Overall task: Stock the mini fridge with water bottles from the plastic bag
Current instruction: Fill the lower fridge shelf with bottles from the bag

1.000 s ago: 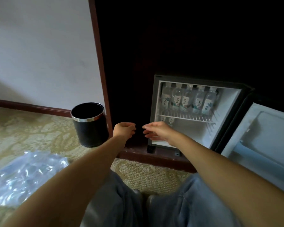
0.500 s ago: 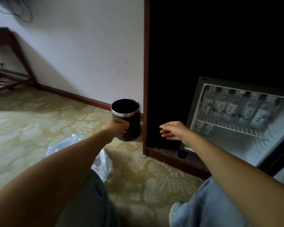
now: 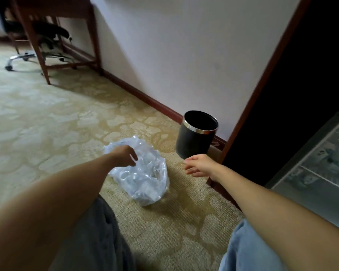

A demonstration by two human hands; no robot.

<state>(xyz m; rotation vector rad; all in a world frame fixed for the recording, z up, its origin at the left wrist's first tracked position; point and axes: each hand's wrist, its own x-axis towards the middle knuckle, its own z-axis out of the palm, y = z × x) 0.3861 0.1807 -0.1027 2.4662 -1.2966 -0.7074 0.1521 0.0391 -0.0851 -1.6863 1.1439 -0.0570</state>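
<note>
The bag point(image 3: 145, 180) is lying on the patterned carpet point(image 3: 47, 124), a crumpled heap of clear plastic just in front of the person's knees. Whether bottles are inside cannot be told through the creases.

The left hand point(image 3: 123, 154) is hovering at the bag's far upper edge, its fingers point(image 3: 133, 157) hanging loosely curled and pinching nothing. Whether they are touching the plastic cannot be told.

The right hand point(image 3: 199, 165) is hanging in the air to the right of the bag, apart from it. Its fingers point(image 3: 189, 167) are loosely spread, pointing toward the bag and holding nothing.

A black bin point(image 3: 196, 137) with a silver rim is standing upright by the wall point(image 3: 174, 45), beyond the right hand and beside a dark cabinet point(image 3: 292, 104).

The fridge point(image 3: 294, 174) is showing at the right edge, with blurred bottles point(image 3: 333, 159) standing on its wire shelf.

A wooden worktop point(image 3: 53, 8) and a chair point(image 3: 47, 36) are standing far back on the left.
</note>
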